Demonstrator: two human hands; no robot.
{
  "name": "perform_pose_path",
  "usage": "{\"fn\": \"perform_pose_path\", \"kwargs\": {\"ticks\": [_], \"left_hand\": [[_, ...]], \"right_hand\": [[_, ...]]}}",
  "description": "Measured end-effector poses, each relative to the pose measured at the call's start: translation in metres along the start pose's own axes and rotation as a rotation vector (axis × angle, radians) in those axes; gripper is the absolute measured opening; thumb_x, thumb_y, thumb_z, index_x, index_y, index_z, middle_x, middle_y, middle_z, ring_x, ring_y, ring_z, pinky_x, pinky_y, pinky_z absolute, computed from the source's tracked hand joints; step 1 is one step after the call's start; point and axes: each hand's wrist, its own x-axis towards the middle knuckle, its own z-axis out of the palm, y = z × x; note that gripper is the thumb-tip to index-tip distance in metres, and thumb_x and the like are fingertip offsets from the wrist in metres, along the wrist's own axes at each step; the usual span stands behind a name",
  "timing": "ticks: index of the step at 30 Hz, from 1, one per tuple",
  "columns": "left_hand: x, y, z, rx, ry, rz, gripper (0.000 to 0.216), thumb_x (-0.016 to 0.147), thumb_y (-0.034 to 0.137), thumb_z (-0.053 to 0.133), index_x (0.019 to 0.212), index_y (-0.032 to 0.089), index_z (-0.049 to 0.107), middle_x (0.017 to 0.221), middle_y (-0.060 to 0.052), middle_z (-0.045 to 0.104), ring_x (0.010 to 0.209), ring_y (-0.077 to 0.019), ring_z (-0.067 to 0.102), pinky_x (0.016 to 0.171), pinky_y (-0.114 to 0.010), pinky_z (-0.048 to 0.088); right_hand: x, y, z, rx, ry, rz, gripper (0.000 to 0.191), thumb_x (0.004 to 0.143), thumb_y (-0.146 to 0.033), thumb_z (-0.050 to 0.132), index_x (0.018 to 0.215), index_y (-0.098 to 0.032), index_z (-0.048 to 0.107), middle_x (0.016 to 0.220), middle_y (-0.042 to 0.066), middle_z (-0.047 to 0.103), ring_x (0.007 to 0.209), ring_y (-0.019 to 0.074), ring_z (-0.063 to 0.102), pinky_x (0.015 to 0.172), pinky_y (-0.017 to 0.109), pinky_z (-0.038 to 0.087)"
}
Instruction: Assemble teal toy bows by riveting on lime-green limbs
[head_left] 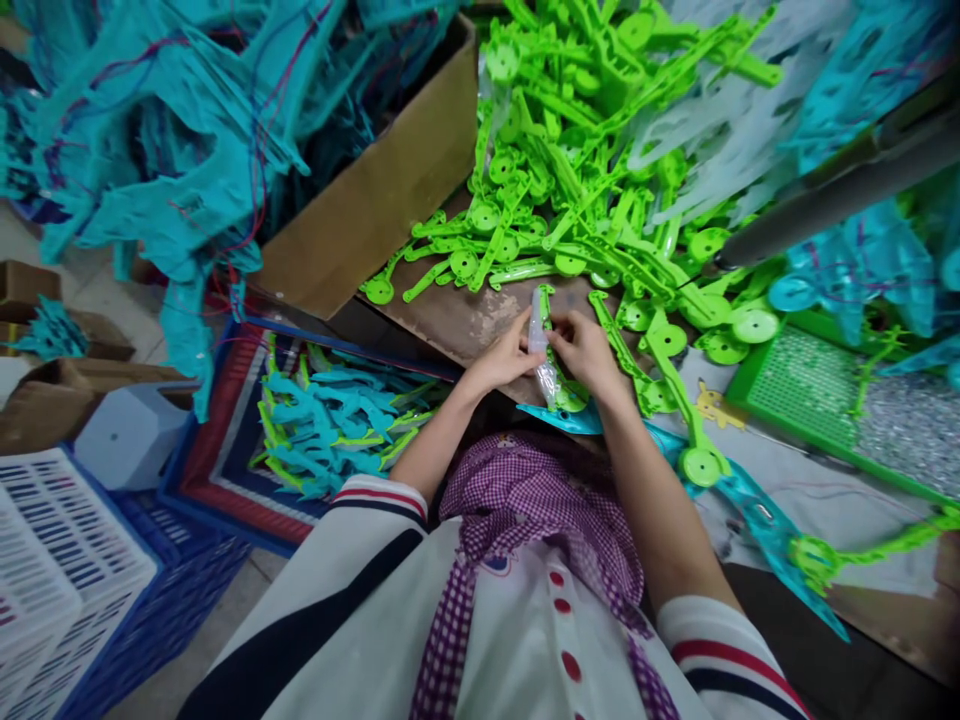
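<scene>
My left hand (506, 357) and my right hand (589, 352) meet at the near edge of a brown worktable (465, 315). Together they pinch a green plastic arm piece (559, 385) and a small clear plastic bag (541, 355) around it. Both hands have their fingers closed on these. A teal plastic piece (559, 418) lies just under the hands. A big heap of green plastic arm pieces with round ends (570, 170) covers the table beyond.
An open cardboard box (375, 200) with teal parts tied with red string (150, 150) stands at the left. A striped woven bag (225, 440) below holds teal and green pieces. A green tray (810, 400) of small silver parts sits right. White and blue crates (75, 570) stand lower left.
</scene>
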Motion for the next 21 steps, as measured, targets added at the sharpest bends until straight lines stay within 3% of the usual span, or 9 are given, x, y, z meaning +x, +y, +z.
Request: {"fn": "perform_pose_path", "kwargs": {"ticks": [5, 9, 12, 15, 17, 21], "left_hand": [[0.0, 0.014, -0.004, 0.284, -0.05, 0.004, 0.093, 0.085, 0.015, 0.068, 0.164, 0.018, 0.019, 0.086, -0.001, 0.069, 0.063, -0.0138, 0.064, 0.066, -0.028, 0.055], [-0.004, 0.03, -0.009, 0.612, -0.045, 0.05, 0.083, 0.086, 0.025, 0.071, 0.159, 0.014, 0.032, 0.086, -0.005, 0.072, 0.079, -0.0243, 0.07, 0.083, -0.038, 0.056], [-0.006, 0.039, -0.01, 0.822, 0.015, 0.162, 0.067, 0.089, 0.033, 0.071, 0.149, 0.014, 0.048, 0.116, -0.017, 0.071, 0.113, -0.0352, 0.067, 0.103, -0.049, 0.049], [-0.002, 0.042, -0.011, 0.973, 0.049, 0.335, 0.053, 0.088, 0.033, 0.073, 0.136, 0.016, 0.058, 0.153, -0.021, 0.05, 0.142, -0.0386, 0.046, 0.118, -0.054, 0.034], [0.002, 0.041, -0.011, 1.043, 0.017, 0.418, 0.051, 0.087, 0.031, 0.073, 0.133, 0.016, 0.058, 0.161, -0.019, 0.041, 0.149, -0.0363, 0.037, 0.123, -0.054, 0.026], [0.007, 0.036, -0.009, 1.134, -0.003, 0.473, 0.044, 0.089, 0.028, 0.069, 0.13, 0.014, 0.06, 0.161, -0.022, 0.041, 0.15, -0.0344, 0.038, 0.125, -0.055, 0.02]], "right_hand": [[-0.001, -0.003, 0.002, -0.037, 0.021, -0.001, 0.024, 0.082, -0.025, 0.059, 0.102, -0.017, 0.069, 0.085, 0.008, 0.069, 0.075, 0.021, 0.059, 0.075, 0.035, 0.046], [-0.002, -0.002, 0.004, -0.032, 0.05, -0.028, 0.024, 0.083, -0.029, 0.057, 0.1, -0.017, 0.07, 0.085, 0.008, 0.069, 0.077, 0.0218, 0.06, 0.076, 0.036, 0.047], [-0.004, 0.0, 0.004, -0.027, 0.064, -0.041, 0.025, 0.085, -0.032, 0.058, 0.102, -0.018, 0.071, 0.088, 0.009, 0.071, 0.079, 0.0221, 0.06, 0.077, 0.037, 0.048], [-0.005, 0.0, 0.005, -0.032, 0.065, -0.045, 0.026, 0.085, -0.031, 0.058, 0.103, -0.018, 0.071, 0.091, 0.01, 0.072, 0.081, 0.0228, 0.062, 0.08, 0.038, 0.049], [-0.005, -0.001, 0.006, -0.032, 0.067, -0.05, 0.026, 0.086, -0.031, 0.058, 0.104, -0.018, 0.072, 0.094, 0.011, 0.074, 0.084, 0.0236, 0.064, 0.082, 0.039, 0.051], [-0.003, -0.002, 0.006, -0.021, 0.068, -0.049, 0.028, 0.087, -0.029, 0.058, 0.108, -0.018, 0.073, 0.107, 0.012, 0.076, 0.095, 0.0258, 0.067, 0.091, 0.043, 0.052]]}}
